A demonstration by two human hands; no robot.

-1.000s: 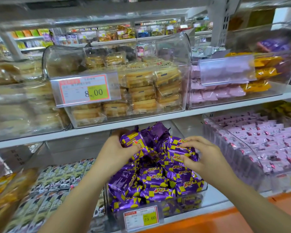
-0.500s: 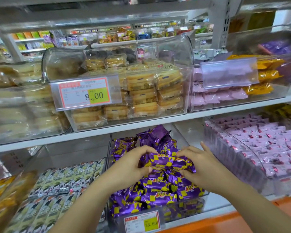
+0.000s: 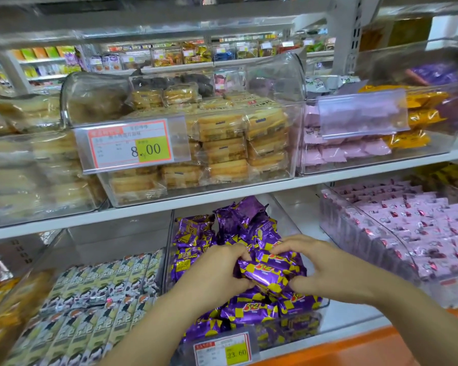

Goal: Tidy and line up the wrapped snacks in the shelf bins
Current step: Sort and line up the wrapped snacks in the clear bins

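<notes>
The left grip (image 3: 217,270) and the right grip (image 3: 328,268) are each curling round one end of a single purple-and-yellow snack (image 3: 269,274), pinching it between them just above the heap (image 3: 249,310). That heap is lying jumbled in the clear bin (image 3: 169,247) on the lower shelf, with some packs at the back standing on end. As I judge it, the pack is wanting to be turned logo-up and square to the bin's front. It is then wanting to be laid flat beside its neighbours, with a light pinch so the wrapper is not crushing.

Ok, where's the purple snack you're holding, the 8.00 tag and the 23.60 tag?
purple snack (image 3: 268,273): head view, wrapper's middle.
8.00 tag (image 3: 151,149): head view, yellow patch.
23.60 tag (image 3: 237,353): head view, yellow patch.
</notes>
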